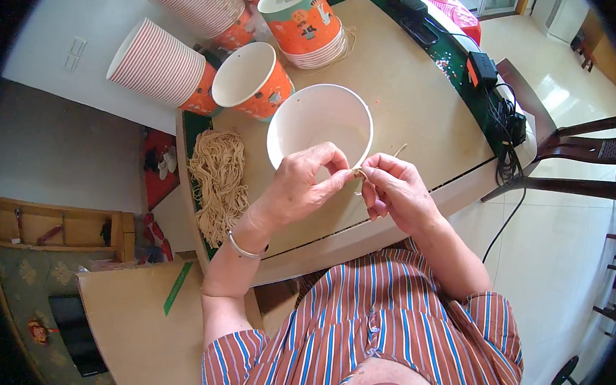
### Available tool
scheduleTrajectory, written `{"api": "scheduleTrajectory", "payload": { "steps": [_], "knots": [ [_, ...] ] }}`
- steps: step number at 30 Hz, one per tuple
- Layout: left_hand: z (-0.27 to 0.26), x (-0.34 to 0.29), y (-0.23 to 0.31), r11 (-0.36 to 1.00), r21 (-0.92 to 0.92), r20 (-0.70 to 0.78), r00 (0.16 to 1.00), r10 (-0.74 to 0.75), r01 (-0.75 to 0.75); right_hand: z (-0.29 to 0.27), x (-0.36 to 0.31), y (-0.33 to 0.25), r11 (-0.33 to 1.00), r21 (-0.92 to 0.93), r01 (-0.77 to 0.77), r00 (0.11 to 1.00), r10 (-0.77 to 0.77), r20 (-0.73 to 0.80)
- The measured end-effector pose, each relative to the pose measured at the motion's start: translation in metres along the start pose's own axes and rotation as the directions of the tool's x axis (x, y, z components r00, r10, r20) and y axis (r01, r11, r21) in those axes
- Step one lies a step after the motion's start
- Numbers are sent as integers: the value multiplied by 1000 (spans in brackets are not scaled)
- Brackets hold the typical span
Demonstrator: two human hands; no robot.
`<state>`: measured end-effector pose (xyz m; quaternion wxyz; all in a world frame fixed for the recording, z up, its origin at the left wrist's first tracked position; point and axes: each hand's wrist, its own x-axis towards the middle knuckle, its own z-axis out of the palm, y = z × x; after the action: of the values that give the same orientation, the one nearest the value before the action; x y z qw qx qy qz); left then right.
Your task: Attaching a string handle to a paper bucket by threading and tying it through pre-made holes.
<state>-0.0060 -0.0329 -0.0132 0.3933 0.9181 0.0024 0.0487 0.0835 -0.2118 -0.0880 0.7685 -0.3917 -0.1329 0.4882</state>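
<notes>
A white-lined paper bucket (320, 115) stands on the table with its mouth toward me. At its near right rim, my left hand (309, 178) and my right hand (396, 187) meet, both closed in a pinch. Between their fingertips is a short beige cord (358, 173); one loose end sticks up past the right fingers. Whether the cord passes through the bucket's rim is hidden by my fingers. A bundle of loose beige cords (217, 180) lies by the table's left edge, near my left forearm.
Behind the bucket stand an orange patterned bucket (255, 83), a nested stack (160, 67) on its side, and another orange-and-green stack (304, 23). Black cables and an adapter (481, 69) lie along the right edge of the table (414, 79). A dark wooden chair (592, 153) is at right.
</notes>
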Motion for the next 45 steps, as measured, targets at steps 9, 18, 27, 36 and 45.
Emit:
{"api": "scheduleTrajectory", "payload": {
  "steps": [9, 18, 27, 36, 45],
  "knots": [
    [1, 3, -8, 994, -105, -37, 999, -31, 27, 4, -2, -7, 997, -6, -73, 994, 72, -83],
    [2, 4, -5, 980, -184, -21, 997, -79, 73, -1, -13, -16, 986, -145, 88, 995, -92, -26],
    [6, 5, -8, 984, -179, -90, 995, -39, 23, 2, -15, -15, 973, -150, 177, 983, -182, -22],
    [8, 5, -11, 981, -190, -102, 995, 22, -41, 0, -14, -6, 973, -174, 152, 982, -168, -81],
    [9, 4, -6, 981, -181, -87, 995, 54, -69, 2, -14, -6, 960, -242, 137, 982, -164, -97]
  ]
}}
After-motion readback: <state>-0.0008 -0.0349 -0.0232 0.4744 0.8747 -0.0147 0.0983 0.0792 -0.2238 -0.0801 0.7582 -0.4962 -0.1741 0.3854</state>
